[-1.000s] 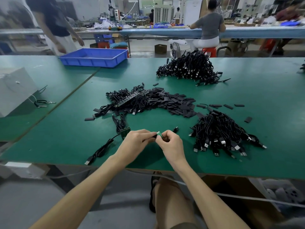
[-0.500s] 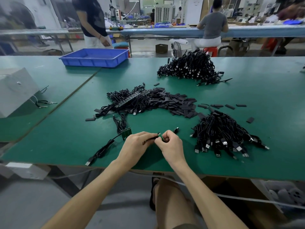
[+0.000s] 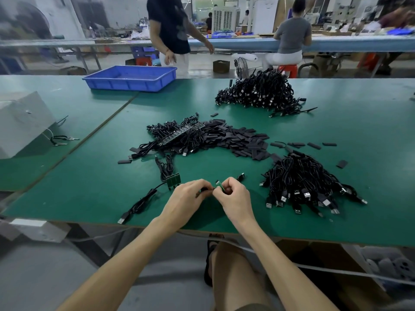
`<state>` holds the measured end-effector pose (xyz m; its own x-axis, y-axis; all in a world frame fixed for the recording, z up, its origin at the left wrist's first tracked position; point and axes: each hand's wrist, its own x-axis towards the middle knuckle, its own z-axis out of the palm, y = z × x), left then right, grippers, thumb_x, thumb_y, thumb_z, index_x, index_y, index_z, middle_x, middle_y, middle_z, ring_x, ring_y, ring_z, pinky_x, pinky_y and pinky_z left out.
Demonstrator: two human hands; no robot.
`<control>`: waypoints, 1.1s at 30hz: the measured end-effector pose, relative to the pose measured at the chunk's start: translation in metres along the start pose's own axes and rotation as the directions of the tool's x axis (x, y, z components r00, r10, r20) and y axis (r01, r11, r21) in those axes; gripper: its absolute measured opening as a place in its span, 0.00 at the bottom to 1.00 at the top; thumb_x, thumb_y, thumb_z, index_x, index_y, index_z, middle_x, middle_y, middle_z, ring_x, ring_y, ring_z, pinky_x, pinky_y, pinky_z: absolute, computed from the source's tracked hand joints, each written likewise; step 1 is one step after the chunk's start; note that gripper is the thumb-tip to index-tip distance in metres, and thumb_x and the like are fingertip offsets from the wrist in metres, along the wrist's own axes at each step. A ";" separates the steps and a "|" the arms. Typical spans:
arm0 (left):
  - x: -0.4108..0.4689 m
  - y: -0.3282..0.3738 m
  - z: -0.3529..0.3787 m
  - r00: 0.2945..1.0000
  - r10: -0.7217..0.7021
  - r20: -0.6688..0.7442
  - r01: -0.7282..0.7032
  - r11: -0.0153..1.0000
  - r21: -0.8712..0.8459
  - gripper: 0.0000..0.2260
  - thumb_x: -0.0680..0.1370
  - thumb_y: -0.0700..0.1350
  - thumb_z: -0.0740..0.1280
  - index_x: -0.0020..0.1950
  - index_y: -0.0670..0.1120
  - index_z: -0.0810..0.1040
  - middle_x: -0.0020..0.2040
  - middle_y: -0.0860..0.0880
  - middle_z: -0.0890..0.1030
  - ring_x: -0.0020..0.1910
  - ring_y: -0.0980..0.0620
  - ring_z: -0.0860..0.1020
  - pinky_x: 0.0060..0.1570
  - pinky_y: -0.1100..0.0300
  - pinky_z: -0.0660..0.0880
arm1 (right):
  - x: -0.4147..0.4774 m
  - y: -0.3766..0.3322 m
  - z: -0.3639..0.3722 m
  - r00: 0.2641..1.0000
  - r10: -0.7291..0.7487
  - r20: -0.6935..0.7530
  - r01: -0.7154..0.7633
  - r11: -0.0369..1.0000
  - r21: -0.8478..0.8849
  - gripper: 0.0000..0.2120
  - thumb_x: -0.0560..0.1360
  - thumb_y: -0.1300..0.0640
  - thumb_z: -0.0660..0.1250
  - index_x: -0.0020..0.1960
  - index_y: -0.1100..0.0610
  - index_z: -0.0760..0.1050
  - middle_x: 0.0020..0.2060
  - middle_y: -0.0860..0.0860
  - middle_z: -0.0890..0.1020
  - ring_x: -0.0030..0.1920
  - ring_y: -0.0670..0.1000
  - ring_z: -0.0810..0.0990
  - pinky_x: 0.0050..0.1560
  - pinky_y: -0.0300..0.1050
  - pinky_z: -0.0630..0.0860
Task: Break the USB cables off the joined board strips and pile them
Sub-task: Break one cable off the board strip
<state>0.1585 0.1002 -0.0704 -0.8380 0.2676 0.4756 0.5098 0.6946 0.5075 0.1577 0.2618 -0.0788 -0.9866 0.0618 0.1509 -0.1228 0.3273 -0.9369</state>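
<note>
Step in hand: it looks like the snap itself, one small piece being bent free just above the near edge of the desk.
Left hand: its grip is clamped, fingertips pinched on a dark cable end right beside the board.
Right hand: its grip is closed too, thumb and forefinger nipping the green board piece, which stands tilted up between the two hands.
Work waiting: a short strip with cables attached lies just left of the hands. A longer strip sits in the middle heap.
Finished cables: the near pile lies to the right of the hands, and a far pile lies well beyond it.
Risk, solder joint: both grips sit very close together, so a twist instead of a clean bend could tear the wires off the board.
Risk, slip: the piece is tiny, and a pinch on its edge alone could let it spring away onto the floor.
Risk, mixing: a careless toss could land among the unbroken strips instead of on the near pile.
</note>
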 end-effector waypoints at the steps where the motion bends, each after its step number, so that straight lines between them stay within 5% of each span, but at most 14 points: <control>1: 0.000 0.000 0.000 1.000 0.000 -0.002 0.000 1.000 -0.008 0.05 0.78 0.40 0.72 0.54 0.43 0.83 0.48 0.52 0.85 0.47 0.55 0.82 0.51 0.53 0.80 | 0.000 0.000 0.000 1.000 0.002 0.000 -0.002 1.000 0.006 0.15 0.74 0.57 0.70 0.35 0.55 0.66 0.27 0.45 0.68 0.27 0.45 0.62 0.29 0.37 0.62; 12: 0.000 -0.004 0.001 0.998 0.064 -0.019 -0.064 0.998 -0.011 0.11 0.79 0.40 0.71 0.61 0.44 0.84 0.51 0.48 0.85 0.48 0.50 0.83 0.51 0.52 0.80 | -0.001 -0.001 -0.001 1.000 0.017 0.015 -0.018 0.999 0.034 0.14 0.75 0.57 0.71 0.35 0.55 0.67 0.28 0.46 0.69 0.28 0.44 0.62 0.29 0.37 0.61; 17: 0.002 -0.004 0.001 0.997 0.057 -0.057 -0.058 0.998 -0.010 0.09 0.78 0.40 0.73 0.58 0.45 0.86 0.50 0.51 0.85 0.47 0.55 0.83 0.52 0.59 0.79 | -0.002 -0.003 0.001 1.000 0.027 0.010 -0.027 1.000 -0.008 0.15 0.74 0.56 0.70 0.36 0.55 0.66 0.28 0.47 0.68 0.28 0.45 0.62 0.30 0.39 0.60; 23: 0.011 -0.017 -0.004 0.950 -0.295 0.102 0.307 0.827 -0.471 0.04 0.74 0.35 0.75 0.46 0.44 0.85 0.37 0.48 0.86 0.34 0.53 0.83 0.40 0.62 0.80 | -0.002 -0.002 -0.001 1.000 0.013 0.012 -0.014 0.999 0.032 0.15 0.76 0.56 0.71 0.36 0.57 0.70 0.27 0.46 0.71 0.29 0.45 0.65 0.32 0.42 0.63; 26: 0.011 -0.023 -0.007 0.929 -0.350 0.119 0.344 0.701 -0.625 0.04 0.76 0.35 0.73 0.47 0.43 0.86 0.37 0.45 0.85 0.33 0.52 0.81 0.35 0.63 0.77 | -0.002 -0.002 -0.004 1.000 -0.023 0.017 0.022 0.997 0.073 0.11 0.79 0.53 0.71 0.41 0.57 0.79 0.30 0.49 0.78 0.31 0.43 0.71 0.35 0.41 0.69; 33: 0.011 -0.027 -0.005 0.924 -0.353 0.150 0.352 0.627 -0.695 0.07 0.78 0.35 0.70 0.48 0.44 0.86 0.38 0.45 0.85 0.32 0.53 0.79 0.32 0.64 0.76 | -0.003 -0.002 -0.005 0.995 -0.088 0.049 0.087 0.996 0.030 0.08 0.81 0.53 0.70 0.51 0.56 0.86 0.37 0.46 0.83 0.39 0.41 0.78 0.42 0.36 0.71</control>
<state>0.1366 0.0811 -0.0748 -0.9830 0.1019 0.1526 0.1597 0.0654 0.9850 0.1619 0.2658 -0.0756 -0.9760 -0.0138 0.2175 -0.2114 0.3026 -0.9294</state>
